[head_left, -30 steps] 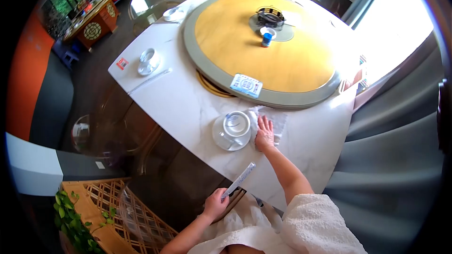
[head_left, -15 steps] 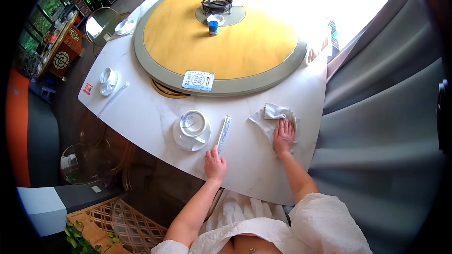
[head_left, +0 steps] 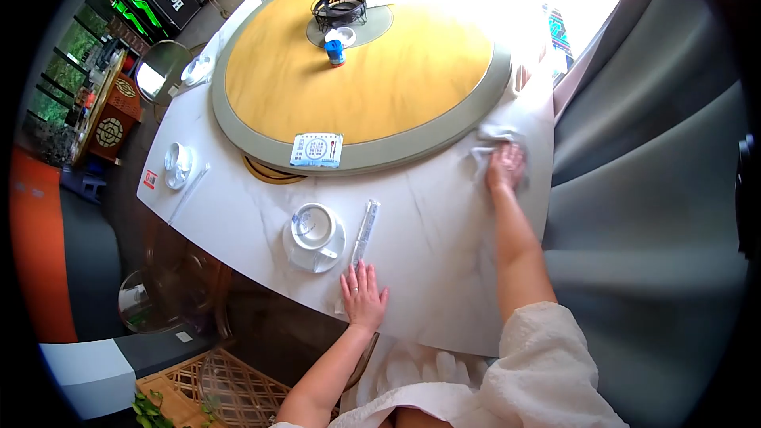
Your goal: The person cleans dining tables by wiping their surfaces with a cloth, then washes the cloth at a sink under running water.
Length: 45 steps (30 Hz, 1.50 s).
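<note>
My right hand (head_left: 507, 166) presses a light grey cloth (head_left: 501, 133) onto the marble-patterned tabletop (head_left: 428, 269), near its right edge. Both are smeared by motion, and the cloth bunches at the fingers. My left hand (head_left: 365, 298) lies flat and open near the front edge, its fingertips at the lower end of a wrapped chopsticks packet (head_left: 365, 231). Left of the packet, a white bowl (head_left: 312, 227) and a spoon stand on a saucer (head_left: 333, 263), partly covered by clear wrap.
A round yellow turntable (head_left: 357, 95) carries a printed packet (head_left: 316, 150), a blue container (head_left: 334, 53) and a black wire holder (head_left: 339, 8). Another wrapped place setting (head_left: 177, 166) stands at left. A grey curtain (head_left: 634, 214) hangs along the right edge.
My right hand has slid the cloth away from me and slightly right, towards the turntable rim. My left hand has spread flat beside the chopsticks packet. The view has shifted a little.
</note>
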### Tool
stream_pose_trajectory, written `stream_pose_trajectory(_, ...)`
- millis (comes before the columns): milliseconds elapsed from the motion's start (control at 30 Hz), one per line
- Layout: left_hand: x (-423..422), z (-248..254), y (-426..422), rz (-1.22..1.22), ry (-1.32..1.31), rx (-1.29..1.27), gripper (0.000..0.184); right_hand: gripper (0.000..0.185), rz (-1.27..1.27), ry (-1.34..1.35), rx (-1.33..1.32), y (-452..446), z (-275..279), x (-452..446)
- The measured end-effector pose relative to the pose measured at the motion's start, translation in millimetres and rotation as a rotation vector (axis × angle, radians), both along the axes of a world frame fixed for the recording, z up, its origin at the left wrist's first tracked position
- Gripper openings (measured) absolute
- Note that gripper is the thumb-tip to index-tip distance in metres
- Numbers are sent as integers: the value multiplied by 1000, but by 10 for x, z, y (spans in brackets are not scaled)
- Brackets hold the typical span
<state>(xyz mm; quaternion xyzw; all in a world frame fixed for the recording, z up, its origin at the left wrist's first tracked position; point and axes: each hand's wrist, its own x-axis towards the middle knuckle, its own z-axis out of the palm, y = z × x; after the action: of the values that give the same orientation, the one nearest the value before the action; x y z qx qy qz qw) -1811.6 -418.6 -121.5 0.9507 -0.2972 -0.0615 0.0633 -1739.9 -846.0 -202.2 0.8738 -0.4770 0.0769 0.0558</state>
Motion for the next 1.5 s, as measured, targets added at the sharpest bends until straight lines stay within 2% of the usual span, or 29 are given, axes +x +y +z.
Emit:
stream_pose_trajectory(67,4,31,-27,8,29,-1,62,52,-311,9,86,-215,198,68)
stream_pose_trajectory(133,-23,26,-44,4,65,-2,64,52,-303,-25,151,-232,520,120)
stream_pose_trajectory(200,-5,-21,-31,9,105,-3,66,51,60,27,208,-412,533,243)
stream_pose_trajectory(267,4,-78,-20,-11,106,8,67,50,89,-10,204,-641,412,375)
stream_pose_trajectory(500,6,-127,-41,-39,51,32,65,47,-119,-21,74,-1174,274,629)
stream_pose_trajectory(667,76,-76,-80,-41,92,42,64,45,-347,-10,21,-1584,182,459)
stream_pose_trajectory(733,73,-98,-72,-25,80,24,63,44,-437,-261,89,-1563,330,310)
stream_pose_trajectory(767,72,-89,-74,-18,83,27,63,44,-430,-257,92,-1574,334,257)
stream_pose_trajectory(833,100,-72,-118,2,96,31,64,40,-569,-347,318,-1660,349,159)
stream_pose_trajectory(867,107,-74,-137,18,91,27,64,40,-545,-364,238,-1684,242,87)
stream_pose_trajectory(967,102,-106,-148,79,70,14,64,47,-506,-340,339,-1602,160,-153)
stream_pose_trajectory(1000,118,-106,-162,67,67,-5,64,44,-494,-342,344,-1593,86,-218)
stream_pose_trajectory(1033,143,-92,-155,49,63,-27,64,37,-421,-315,264,-1423,182,-234)
stream_pose_trajectory(1067,171,-78,-145,71,41,-42,64,30,-346,-328,60,-1383,70,-266)
stream_pose_trajectory(1100,167,-56,-150,80,60,-59,63,32,-295,-223,31,-1128,354,-268)
stream_pose_trajectory(1167,139,-82,-132,58,72,-72,63,40,-42,-337,-91,-1134,97,-432)
stream_pose_trajectory(1200,148,-119,-122,13,87,-97,63,43,61,-302,-314,-1088,6,-480)
stream_pose_trajectory(1267,132,-155,-100,25,34,-54,63,50,200,-194,-357,-915,110,-489)
stream_pose_trajectory(1300,128,-154,-112,26,15,-52,62,52,196,-219,-231,-910,97,-448)
stream_pose_trajectory(1400,147,-139,-120,17,49,-62,61,50,245,-131,-157,-1160,90,-236)
stream_pose_trajectory(1500,168,-99,-158,18,69,-32,61,46,120,-10,-109,-1514,150,118)
